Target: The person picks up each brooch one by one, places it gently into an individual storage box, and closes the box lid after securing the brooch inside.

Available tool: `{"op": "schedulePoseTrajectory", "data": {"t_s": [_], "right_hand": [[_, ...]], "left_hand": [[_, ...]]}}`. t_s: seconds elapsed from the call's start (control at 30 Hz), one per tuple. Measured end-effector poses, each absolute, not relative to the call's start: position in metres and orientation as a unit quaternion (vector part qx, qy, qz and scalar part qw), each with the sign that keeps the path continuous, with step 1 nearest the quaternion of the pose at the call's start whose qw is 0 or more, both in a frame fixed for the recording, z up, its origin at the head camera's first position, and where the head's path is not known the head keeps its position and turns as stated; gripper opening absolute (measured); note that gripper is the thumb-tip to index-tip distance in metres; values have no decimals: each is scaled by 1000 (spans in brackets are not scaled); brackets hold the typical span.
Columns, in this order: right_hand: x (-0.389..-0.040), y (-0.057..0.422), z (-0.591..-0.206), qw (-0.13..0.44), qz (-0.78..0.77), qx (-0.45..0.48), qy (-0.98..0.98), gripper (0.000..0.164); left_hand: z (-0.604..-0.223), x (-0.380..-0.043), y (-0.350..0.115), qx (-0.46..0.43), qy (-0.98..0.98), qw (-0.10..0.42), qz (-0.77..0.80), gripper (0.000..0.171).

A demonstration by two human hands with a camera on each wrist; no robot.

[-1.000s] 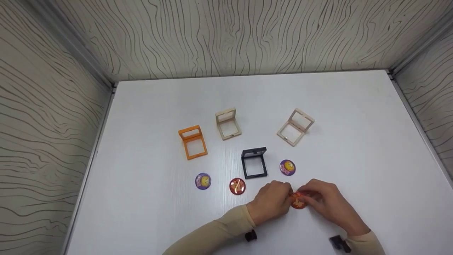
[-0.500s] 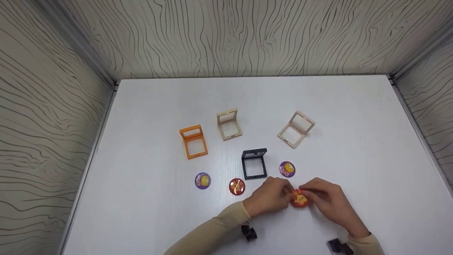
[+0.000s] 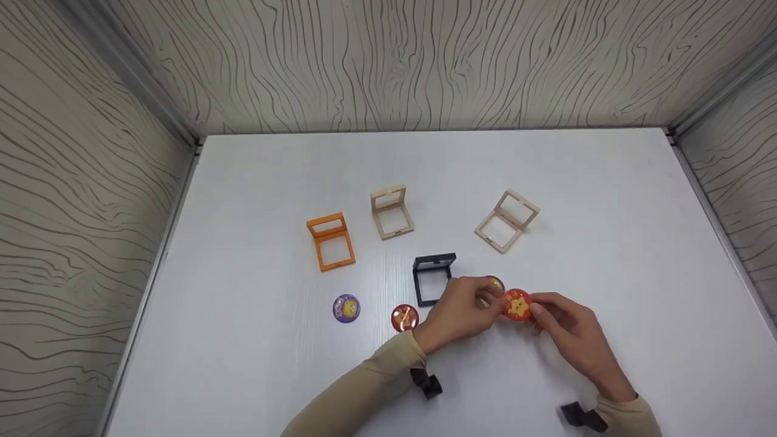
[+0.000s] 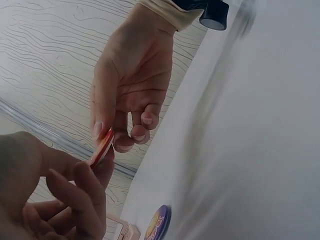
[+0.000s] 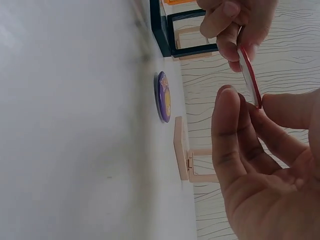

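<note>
A round red button badge (image 3: 517, 304) with a yellow star is pinched at its edges by both hands. My left hand (image 3: 462, 308) grips its left edge between thumb and fingers. On the opposite edge, my right hand (image 3: 570, 331) pinches it with thumb and fingertips. The right wrist view shows the badge (image 5: 250, 77) edge-on, raised off the table. Just behind the hands lies a purple badge (image 3: 496, 283), partly covered by the left fingers. The black hinged frame (image 3: 417, 285) stands with its lid up, its right side overlapped by the left hand.
Another red badge (image 3: 405, 318) and a purple badge (image 3: 346, 308) lie left of the hands on the white table (image 3: 255, 340). Farther back stand an orange frame (image 3: 337, 267), a beige frame (image 3: 397, 232) and a pinkish-beige frame (image 3: 493, 244), all with lids up. Patterned walls (image 3: 388, 67) border the table.
Both hands have lifted the red star badge and moved it away from the body, its face turning toward the head camera. The left fingers now overlap the black frame and the nearby purple badge.
</note>
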State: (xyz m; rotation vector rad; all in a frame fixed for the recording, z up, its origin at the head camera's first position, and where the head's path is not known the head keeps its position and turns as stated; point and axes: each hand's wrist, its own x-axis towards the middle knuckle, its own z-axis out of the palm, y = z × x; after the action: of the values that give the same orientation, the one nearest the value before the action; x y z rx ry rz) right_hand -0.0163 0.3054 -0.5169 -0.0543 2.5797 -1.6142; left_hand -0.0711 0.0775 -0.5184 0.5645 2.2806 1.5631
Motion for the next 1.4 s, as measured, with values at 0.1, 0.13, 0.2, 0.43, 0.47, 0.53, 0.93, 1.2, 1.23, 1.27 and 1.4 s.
{"op": "schedulePoseTrajectory", "data": {"t_s": [0.1,0.13,0.2,0.43,0.47,0.53,0.93,1.2,1.23,1.27,1.4], "right_hand": [[-19,303,-514,41,-555,-17,831,22],[-20,301,-513,36,-563,-16,825,22],[-23,298,-511,27,-574,-15,818,23],[-32,294,-509,-8,-591,-9,807,21],[-34,294,-509,-12,-596,-7,803,21],[-38,294,-511,-16,-606,-4,795,20],[-55,299,-513,-17,-594,-13,804,20],[-62,300,-507,-22,-583,-20,812,19],[-63,300,-506,-21,-585,-19,810,19],[-64,299,-506,-20,-587,-19,809,19],[-70,298,-504,-9,-604,-12,797,20]], "left_hand": [[-516,-75,76,188,793,150,560,13],[-515,-77,75,184,791,148,564,13],[-513,-79,75,176,787,148,572,13],[-511,-83,76,183,777,141,585,12],[-511,-84,77,186,776,139,586,12],[-512,-85,77,191,778,134,584,12],[-507,-97,84,194,792,145,560,15],[-489,-109,89,241,838,137,470,20],[-486,-111,89,245,842,138,460,21],[-483,-113,89,248,844,139,454,22],[-472,-124,89,265,848,147,436,24]]}}
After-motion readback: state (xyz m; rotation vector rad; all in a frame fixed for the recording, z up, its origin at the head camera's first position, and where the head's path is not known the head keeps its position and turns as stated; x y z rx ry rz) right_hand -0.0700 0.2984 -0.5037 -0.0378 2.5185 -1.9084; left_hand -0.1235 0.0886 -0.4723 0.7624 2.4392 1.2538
